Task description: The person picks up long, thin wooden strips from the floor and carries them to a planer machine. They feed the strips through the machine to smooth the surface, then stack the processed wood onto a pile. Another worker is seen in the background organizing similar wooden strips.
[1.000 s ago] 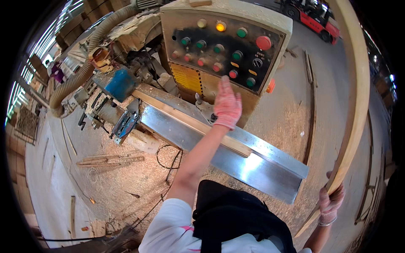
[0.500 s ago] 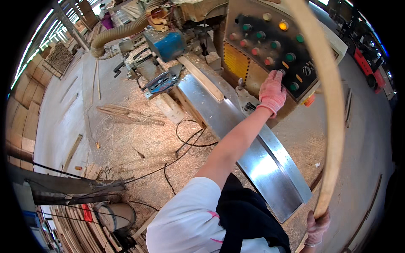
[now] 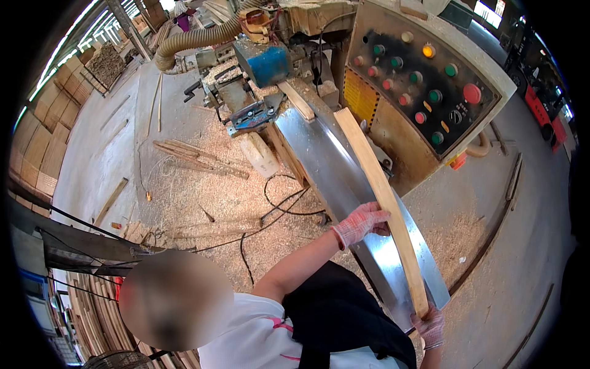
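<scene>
A long pale wooden strip [image 3: 382, 187] with a finger-jointed far end slants over the steel machine bed [image 3: 321, 163]. My left hand [image 3: 364, 222], in a pinkish knit glove, is closed on the strip around its middle. At the near end of the strip, my right hand [image 3: 430, 326], gloved alike, grips the wood. A second wooden strip [image 3: 298, 103] lies on the bed farther away, its far part hidden under the machine's blue housing [image 3: 265, 64]. Whether the held strip touches the bed, I cannot tell.
Right of the bed stands a control panel [image 3: 452, 92] with coloured buttons. Sawdust [image 3: 203, 209], offcuts [image 3: 196, 158] and black cables [image 3: 279, 212] lie on the floor to the left. A ribbed hose [image 3: 196, 40] runs behind. A red forklift [image 3: 541, 117] is at far right.
My left hand has left the panel's buttons and taken hold of the strip. The strip has come down and left from its raised position. The second strip has moved farther into the machine.
</scene>
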A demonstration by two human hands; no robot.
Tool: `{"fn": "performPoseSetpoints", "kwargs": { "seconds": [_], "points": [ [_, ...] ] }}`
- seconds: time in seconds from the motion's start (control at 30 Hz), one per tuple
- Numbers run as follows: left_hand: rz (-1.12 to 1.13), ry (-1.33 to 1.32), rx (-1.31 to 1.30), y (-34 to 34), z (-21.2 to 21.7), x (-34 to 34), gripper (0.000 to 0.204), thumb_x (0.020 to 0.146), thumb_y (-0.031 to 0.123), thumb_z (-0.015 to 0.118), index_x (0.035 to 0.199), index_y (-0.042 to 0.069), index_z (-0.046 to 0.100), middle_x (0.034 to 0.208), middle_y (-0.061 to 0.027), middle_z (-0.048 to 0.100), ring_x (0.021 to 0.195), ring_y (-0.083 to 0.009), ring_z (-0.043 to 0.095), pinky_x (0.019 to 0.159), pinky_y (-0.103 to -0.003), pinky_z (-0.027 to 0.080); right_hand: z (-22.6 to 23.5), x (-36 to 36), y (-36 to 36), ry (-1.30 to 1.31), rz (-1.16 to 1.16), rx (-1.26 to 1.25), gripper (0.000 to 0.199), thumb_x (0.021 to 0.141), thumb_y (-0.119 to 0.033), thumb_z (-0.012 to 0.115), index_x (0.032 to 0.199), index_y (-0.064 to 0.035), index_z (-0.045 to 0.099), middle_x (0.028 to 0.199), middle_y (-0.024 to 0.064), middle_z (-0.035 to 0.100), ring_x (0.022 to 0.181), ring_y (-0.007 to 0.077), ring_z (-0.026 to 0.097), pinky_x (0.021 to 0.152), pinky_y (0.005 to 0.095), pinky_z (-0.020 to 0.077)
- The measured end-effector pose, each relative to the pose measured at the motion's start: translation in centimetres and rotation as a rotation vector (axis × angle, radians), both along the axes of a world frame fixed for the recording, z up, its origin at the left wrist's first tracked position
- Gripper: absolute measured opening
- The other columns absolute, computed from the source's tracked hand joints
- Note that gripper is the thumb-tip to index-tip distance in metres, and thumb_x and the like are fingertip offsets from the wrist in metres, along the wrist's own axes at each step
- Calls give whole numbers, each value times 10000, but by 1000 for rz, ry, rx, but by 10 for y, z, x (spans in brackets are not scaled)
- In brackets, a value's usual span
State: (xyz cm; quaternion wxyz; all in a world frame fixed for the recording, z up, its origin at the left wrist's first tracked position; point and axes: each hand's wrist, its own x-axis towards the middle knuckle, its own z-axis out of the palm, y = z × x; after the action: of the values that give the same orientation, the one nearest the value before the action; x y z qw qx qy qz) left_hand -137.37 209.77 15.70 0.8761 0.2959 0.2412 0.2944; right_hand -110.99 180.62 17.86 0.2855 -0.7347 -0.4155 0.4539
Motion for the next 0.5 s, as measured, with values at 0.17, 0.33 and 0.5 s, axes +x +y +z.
{"fn": "performPoseSetpoints", "kwargs": {
  "seconds": [0.17, 0.33, 0.5],
  "points": [
    [173, 92, -121, -11, -8, -1, 264, 877, 160, 558, 1114, 47, 537, 987, -102, 641, 848, -242, 648, 772, -387, 532, 6, -3, -1, -223, 112, 71, 593, 641, -132, 742, 1177, -42, 505, 952, 114, 630, 840, 213, 619, 752, 316, 502],
    [375, 168, -152, -6, -29, -5, 239, 872, 143, 545, 1088, 40, 550, 929, -94, 652, 785, -225, 658, 689, -359, 555, 16, -18, 23, -667, 289, 152, 679, 640, -210, 760, 1242, -135, 455, 1009, 170, 623, 898, 350, 611, 759, 404, 506],
    [419, 257, -184, 31, -41, -13, 192, 869, 164, 557, 1013, 39, 578, 838, -87, 652, 713, -206, 657, 634, -360, 562, 8, -33, 69, -722, 391, 39, 690, 664, -280, 740, 1257, -122, 424, 1011, 169, 626, 902, 353, 612, 756, 419, 504]
  ]
}}
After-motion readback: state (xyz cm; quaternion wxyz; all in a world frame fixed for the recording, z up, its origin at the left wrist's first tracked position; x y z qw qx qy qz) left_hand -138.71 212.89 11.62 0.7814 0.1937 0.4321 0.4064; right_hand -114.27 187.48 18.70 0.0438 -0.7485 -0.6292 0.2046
